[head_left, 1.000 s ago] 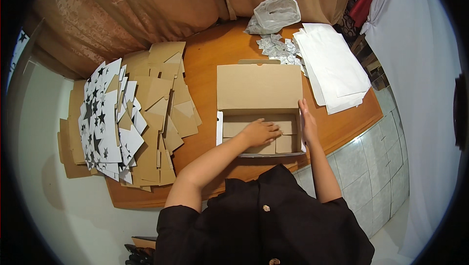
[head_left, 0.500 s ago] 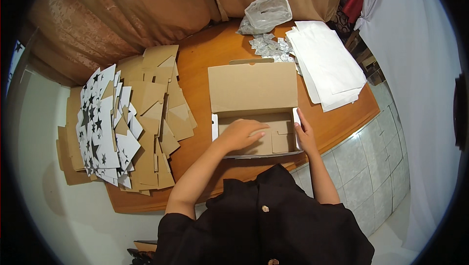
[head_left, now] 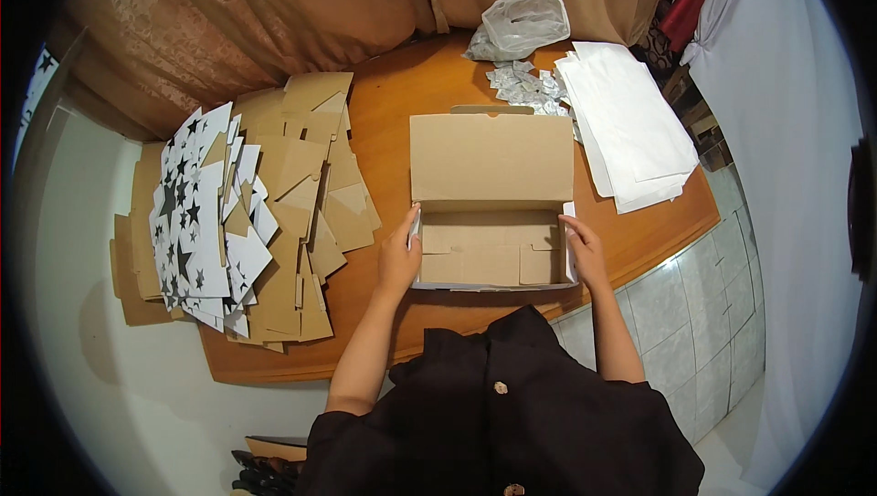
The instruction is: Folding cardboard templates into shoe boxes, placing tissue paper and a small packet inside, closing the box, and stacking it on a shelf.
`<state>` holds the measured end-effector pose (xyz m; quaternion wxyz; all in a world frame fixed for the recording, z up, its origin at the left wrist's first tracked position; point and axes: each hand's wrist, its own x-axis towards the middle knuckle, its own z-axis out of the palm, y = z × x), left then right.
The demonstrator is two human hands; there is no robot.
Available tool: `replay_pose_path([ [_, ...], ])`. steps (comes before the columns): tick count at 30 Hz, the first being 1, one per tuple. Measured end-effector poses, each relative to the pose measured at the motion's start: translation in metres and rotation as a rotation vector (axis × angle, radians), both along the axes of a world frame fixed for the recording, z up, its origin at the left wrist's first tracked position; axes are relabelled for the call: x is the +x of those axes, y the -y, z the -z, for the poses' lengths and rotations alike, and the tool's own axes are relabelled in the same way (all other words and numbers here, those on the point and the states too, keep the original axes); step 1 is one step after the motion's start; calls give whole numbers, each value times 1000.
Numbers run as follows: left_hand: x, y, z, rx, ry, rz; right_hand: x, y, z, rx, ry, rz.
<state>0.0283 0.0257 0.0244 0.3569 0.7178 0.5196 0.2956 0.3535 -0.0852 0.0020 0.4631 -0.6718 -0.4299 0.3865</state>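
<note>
An open cardboard box (head_left: 470, 263), brown inside with white side walls, stands on the table before me. Its lid (head_left: 491, 158) is folded back, away from me. Nothing lies inside; the bottom shows its interlocked flaps. My left hand (head_left: 399, 254) grips the left side wall, with the thumb near the rim. On the opposite side my right hand (head_left: 586, 251) holds the right wall, its fingers along the outside and over the edge.
Flat unfolded cardboard blanks (head_left: 283, 185) and white star-printed ones (head_left: 196, 222) lie piled at left. Behind the box are small clear packets (head_left: 525, 87) and a translucent plastic bag (head_left: 525, 21). White paper sheets (head_left: 630, 131) are stacked at right on the wooden table (head_left: 393, 85).
My left hand has come out of the box interior and taken hold of its left wall. My right hand stays on the right wall. The whole view has shifted slightly.
</note>
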Motion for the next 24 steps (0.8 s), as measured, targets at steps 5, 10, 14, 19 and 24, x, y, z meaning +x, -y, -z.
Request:
replay_pose_path([
  [5,-12,1,13,-60,228,-26,-17,22,-14,292,-216,165],
  [10,-52,47,9,450,-28,51,-37,68,-10,456,648,-123],
  [14,-47,67,16,575,-290,170,-45,57,1,409,796,-38],
  [19,-47,61,35,689,-393,111,-36,35,3,486,844,-123],
  [24,-52,53,34,686,-353,195,-36,16,4,514,794,-131],
])
